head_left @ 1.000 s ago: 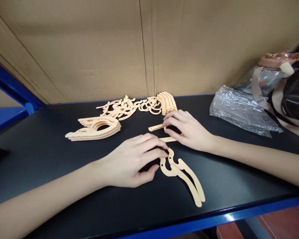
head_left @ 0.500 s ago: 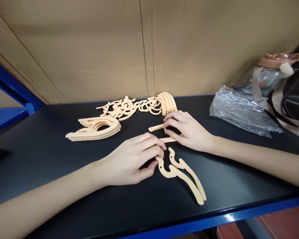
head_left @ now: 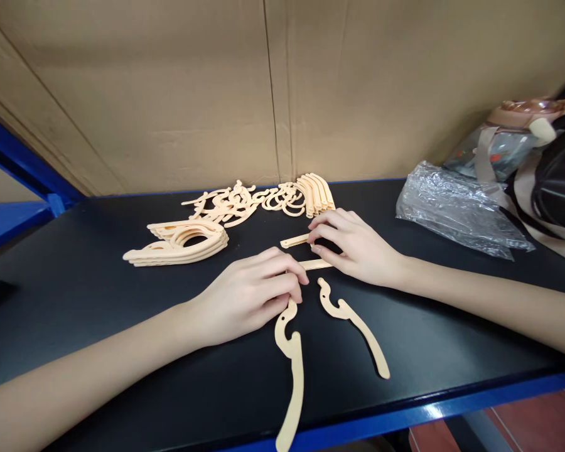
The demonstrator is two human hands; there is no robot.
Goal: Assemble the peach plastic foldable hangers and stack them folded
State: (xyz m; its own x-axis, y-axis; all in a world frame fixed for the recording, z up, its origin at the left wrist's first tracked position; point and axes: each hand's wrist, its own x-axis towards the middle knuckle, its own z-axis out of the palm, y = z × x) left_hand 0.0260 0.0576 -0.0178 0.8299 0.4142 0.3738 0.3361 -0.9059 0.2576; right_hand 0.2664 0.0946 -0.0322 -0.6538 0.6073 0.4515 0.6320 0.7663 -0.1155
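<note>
My left hand (head_left: 254,292) pinches the top end of a cream curved arm piece (head_left: 297,370), whose lower end reaches the table's front edge. A second curved arm piece (head_left: 365,329) lies to the right on the black table, touched by neither hand. My right hand (head_left: 358,248) has its fingers closed on the right end of a short cream strip (head_left: 294,241). Another flat strip (head_left: 317,265) lies just below it, between my hands, its ends partly hidden by my fingers.
Stacked cream pieces (head_left: 176,245) lie left of centre. Loose hooks and arms (head_left: 233,204) and a row of curved pieces (head_left: 316,194) are at the back. Clear plastic bags (head_left: 452,207), a bottle (head_left: 503,138) and a dark bag (head_left: 560,176) are at right.
The arm piece in my left hand has swung away from the other one, its lower end moving left and toward the front edge. My left hand has shifted slightly left; my right hand stays put.
</note>
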